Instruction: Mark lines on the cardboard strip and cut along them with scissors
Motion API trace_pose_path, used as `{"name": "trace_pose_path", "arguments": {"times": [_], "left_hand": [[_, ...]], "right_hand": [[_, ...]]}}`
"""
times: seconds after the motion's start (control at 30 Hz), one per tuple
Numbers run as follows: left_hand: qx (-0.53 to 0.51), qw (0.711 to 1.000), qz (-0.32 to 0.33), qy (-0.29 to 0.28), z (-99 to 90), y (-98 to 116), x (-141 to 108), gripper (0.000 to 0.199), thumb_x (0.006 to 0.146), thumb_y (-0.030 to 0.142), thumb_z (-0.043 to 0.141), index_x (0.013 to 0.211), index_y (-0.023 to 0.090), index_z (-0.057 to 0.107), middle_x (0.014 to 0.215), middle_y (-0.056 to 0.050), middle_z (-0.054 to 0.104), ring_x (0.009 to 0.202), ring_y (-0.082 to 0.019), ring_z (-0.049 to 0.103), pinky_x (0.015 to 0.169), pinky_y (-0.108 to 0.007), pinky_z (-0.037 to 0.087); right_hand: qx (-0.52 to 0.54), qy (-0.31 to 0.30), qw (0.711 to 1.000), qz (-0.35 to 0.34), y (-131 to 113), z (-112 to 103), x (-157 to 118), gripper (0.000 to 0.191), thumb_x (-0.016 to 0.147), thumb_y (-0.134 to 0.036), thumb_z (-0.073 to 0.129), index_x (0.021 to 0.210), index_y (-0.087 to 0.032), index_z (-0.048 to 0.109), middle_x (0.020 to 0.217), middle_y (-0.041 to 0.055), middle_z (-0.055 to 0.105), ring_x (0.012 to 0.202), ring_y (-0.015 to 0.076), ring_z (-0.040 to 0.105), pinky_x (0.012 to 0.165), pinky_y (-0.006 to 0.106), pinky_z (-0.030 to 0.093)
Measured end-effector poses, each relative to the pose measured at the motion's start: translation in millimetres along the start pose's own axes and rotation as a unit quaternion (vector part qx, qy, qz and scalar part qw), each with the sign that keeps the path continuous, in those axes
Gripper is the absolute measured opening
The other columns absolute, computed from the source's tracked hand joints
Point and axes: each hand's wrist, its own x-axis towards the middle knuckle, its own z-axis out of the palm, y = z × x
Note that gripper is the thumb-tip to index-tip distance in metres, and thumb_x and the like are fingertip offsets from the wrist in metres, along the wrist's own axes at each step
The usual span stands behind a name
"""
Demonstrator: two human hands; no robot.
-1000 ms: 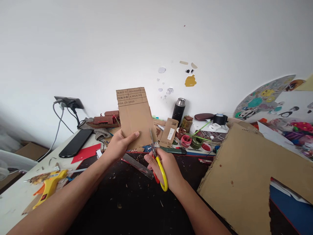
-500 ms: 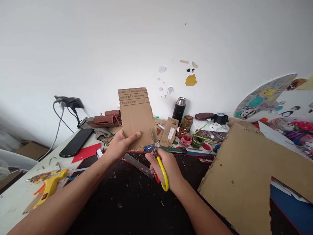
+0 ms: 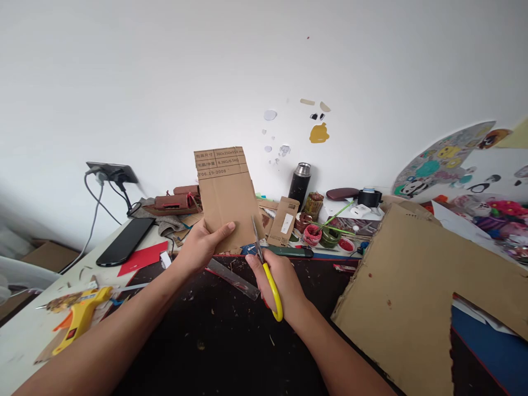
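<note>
My left hand (image 3: pixel 206 240) grips a printed brown cardboard piece (image 3: pixel 226 198) by its lower left part, with the thumb lying on its front. The piece stands nearly upright above the dark mat. In my right hand (image 3: pixel 280 275) are scissors (image 3: pixel 273 291) with a yellow handle loop; a little red shows on the other loop, mostly hidden by the fingers. Their blades point up and lie at the lower right edge of the cardboard. Whether the blades are cutting into it, I cannot tell.
A large cardboard sheet (image 3: pixel 404 286) lies at the right. At the left are a yellow glue gun (image 3: pixel 84 313), a black phone (image 3: pixel 126 241) and a red card (image 3: pixel 143 258). Paint jars (image 3: pixel 312 235), a black thermos (image 3: pixel 300 187) and a clear ruler (image 3: pixel 233 279) lie beyond my hands.
The scissors' handles have drawn closer together, with less of the red loop showing. The whole view has shifted slightly; my left hand keeps its hold on the cardboard.
</note>
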Motion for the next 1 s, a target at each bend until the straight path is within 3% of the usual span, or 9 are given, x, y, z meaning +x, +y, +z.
{"name": "trace_pose_path", "arguments": {"times": [0.23,0.77,1.0], "left_hand": [[-0.006,1.000,-0.003,-0.001,-2.0,-3.7,0.9,0.080,0.082,0.050,0.095,0.148,0.018,0.065,0.131,-0.017,0.082,0.114,-0.038,0.081,0.097,-0.050,0.069],[-0.010,1.000,0.001,0.004,3.5,1.8,-0.7,0.083,0.077,0.052,0.097,0.145,0.017,0.066,0.128,-0.017,0.082,0.113,-0.039,0.081,0.095,-0.051,0.069],[0.008,1.000,-0.003,-0.003,-2.1,0.0,1.0,0.078,0.079,0.053,0.096,0.142,0.017,0.067,0.130,-0.017,0.082,0.115,-0.039,0.080,0.099,-0.052,0.068]], "right_hand": [[-0.011,-0.014,1.000,0.003,-3.6,-1.4,-0.4,0.042,0.112,-0.050,0.055,0.078,-0.025,0.055,0.073,0.0046,0.071,0.067,0.0222,0.065,0.063,0.030,0.037],[-0.062,-0.014,0.998,-0.001,-6.6,-2.3,-0.6,0.033,0.114,-0.041,0.053,0.089,-0.023,0.065,0.085,0.0101,0.079,0.082,0.0280,0.077,0.072,0.032,0.046],[-0.050,-0.020,0.999,0.003,-3.2,0.0,0.4,0.033,0.112,-0.042,0.057,0.084,-0.024,0.063,0.075,0.0069,0.075,0.073,0.0258,0.074,0.066,0.031,0.042]]}}
